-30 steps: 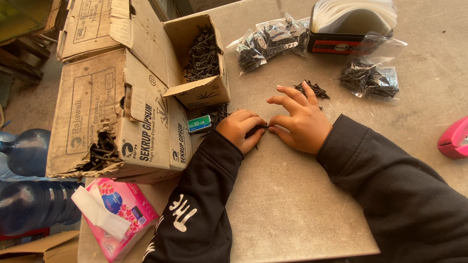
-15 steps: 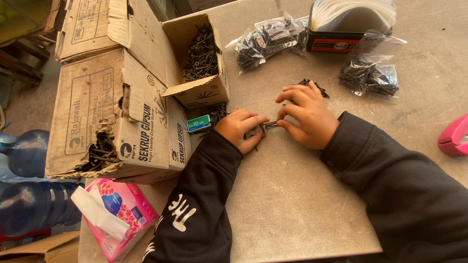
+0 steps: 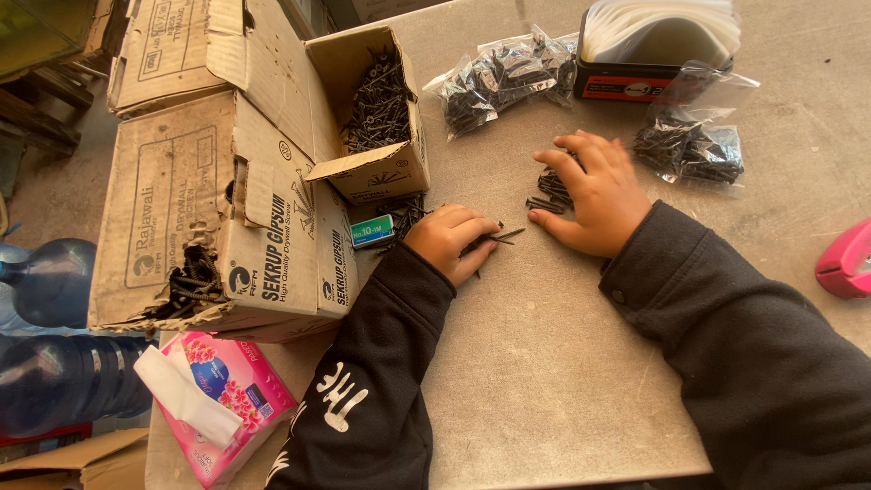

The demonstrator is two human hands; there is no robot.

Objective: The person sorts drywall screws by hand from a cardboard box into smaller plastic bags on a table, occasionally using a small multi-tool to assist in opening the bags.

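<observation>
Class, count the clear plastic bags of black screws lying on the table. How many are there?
2. One bag of screws lies at the top centre beside the small open carton; the other bag lies right of it, just beyond the right hand.

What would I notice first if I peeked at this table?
First, two hands in black sleeves at the middle of the table: the left hand is closed over a few black screws, and the right hand lies on a small loose screw pile. Next, the torn cardboard boxes on the left, with screws spilling from a hole, and the pink tissue pack at the near left corner.
</observation>
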